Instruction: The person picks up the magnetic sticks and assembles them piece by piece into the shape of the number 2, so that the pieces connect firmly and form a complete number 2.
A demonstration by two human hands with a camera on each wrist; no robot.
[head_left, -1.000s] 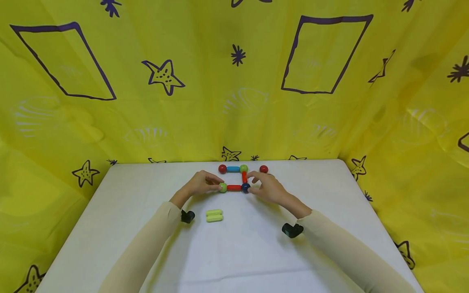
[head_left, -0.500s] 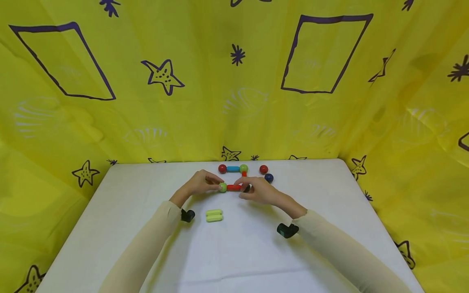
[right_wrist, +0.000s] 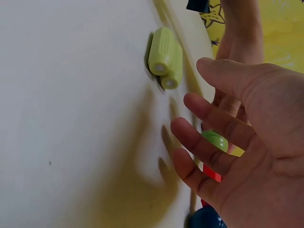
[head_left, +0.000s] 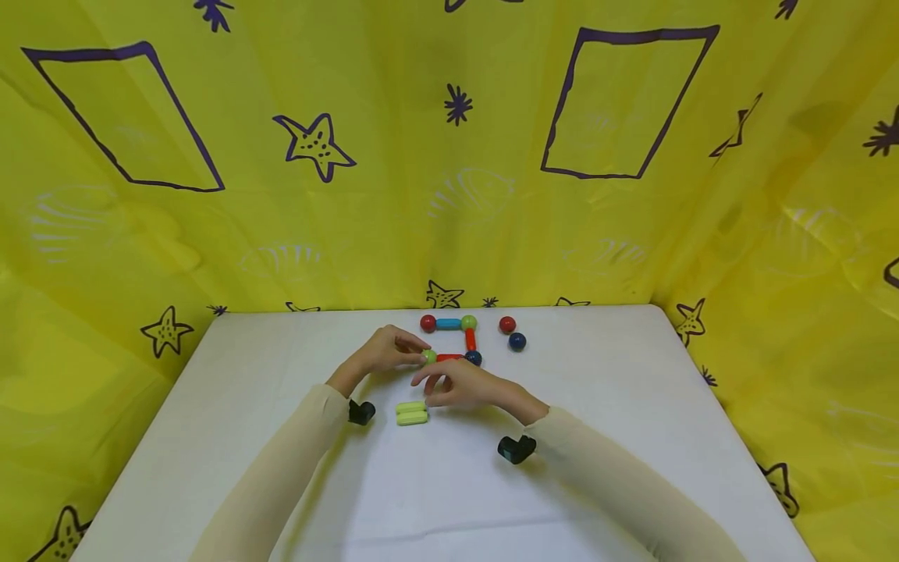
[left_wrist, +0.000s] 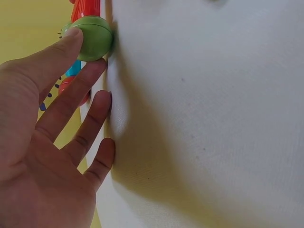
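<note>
While the left hand (head_left: 382, 350) pinches a green ball (left_wrist: 96, 39), the right hand (head_left: 460, 385) hovers near yellow-green rods (right_wrist: 163, 50), fingers (right_wrist: 204, 145) loose.

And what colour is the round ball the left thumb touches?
Green ball, clearest in the left wrist view.

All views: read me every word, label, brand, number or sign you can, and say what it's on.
There is no readable text.
Yellow backdrop: drawn stars, fish and outlined shapes, no letters seen.
Yellow-green rods and green ball: no lettering on the sides in view.
Black wrist devices: too small to tell.
</note>
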